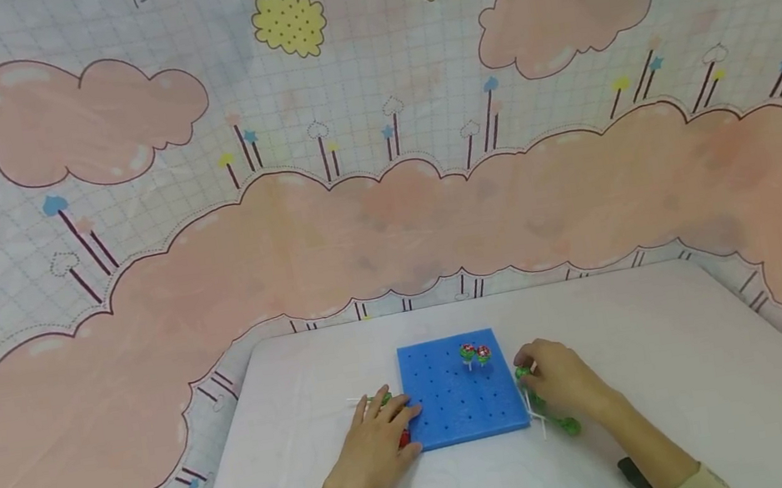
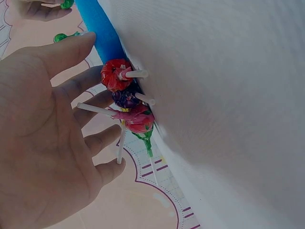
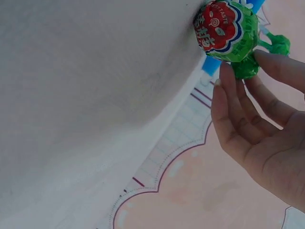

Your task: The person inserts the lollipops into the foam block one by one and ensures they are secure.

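Right hand (image 1: 566, 378) pinches a green lollipop (image 3: 224, 28), apparently a pickup; lifting toward the blue board (image 1: 453, 391) seems needed. Fingers loose on left hand (image 1: 373, 442).

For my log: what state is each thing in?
Blue perforated board: flat, some holes unfilled
Two standing lollipops: wrapped, sticks in board
Lower green lollipop: wrapped, lying down
Red lollipop: wrapped
Purple lollipop: wrapped
Pink lollipop: wrapped
Left hand: fingers spread
Right hand: pinching another green lollipop

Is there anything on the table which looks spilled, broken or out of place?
Nothing looks spilled or broken. Loose green lollipops lie untidily beside the blue board, while two lollipops stand in it.
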{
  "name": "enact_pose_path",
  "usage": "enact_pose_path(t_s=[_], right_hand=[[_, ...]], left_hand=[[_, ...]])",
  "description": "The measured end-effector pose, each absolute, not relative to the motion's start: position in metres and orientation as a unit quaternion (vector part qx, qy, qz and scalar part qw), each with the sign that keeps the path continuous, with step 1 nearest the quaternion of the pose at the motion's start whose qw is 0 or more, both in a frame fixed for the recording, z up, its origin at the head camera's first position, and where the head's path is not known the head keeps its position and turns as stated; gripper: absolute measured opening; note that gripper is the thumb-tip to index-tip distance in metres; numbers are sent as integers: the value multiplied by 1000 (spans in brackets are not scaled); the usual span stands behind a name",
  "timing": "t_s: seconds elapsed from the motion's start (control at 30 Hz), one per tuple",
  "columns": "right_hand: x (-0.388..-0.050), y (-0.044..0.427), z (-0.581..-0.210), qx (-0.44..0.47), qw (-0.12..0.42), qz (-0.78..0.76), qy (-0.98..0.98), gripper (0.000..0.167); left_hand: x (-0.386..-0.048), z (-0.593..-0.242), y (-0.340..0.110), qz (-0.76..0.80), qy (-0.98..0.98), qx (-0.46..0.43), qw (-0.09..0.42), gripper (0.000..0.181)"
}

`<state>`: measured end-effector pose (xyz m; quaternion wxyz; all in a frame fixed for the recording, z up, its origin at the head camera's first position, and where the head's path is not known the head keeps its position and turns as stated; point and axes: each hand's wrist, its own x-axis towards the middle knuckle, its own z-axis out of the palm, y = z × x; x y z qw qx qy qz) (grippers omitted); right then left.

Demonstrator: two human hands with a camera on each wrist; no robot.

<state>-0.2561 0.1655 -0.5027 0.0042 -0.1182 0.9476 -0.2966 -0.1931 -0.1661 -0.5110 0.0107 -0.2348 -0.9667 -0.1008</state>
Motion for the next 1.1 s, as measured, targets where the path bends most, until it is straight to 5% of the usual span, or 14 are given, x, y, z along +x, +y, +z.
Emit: enact_pose_path(t_s=[1.1], right_hand=[[-257,158,-484,-168,-140,-338,915,29]], left_hand=[[-195,-514,-162,-98,-971,-219,1,54]])
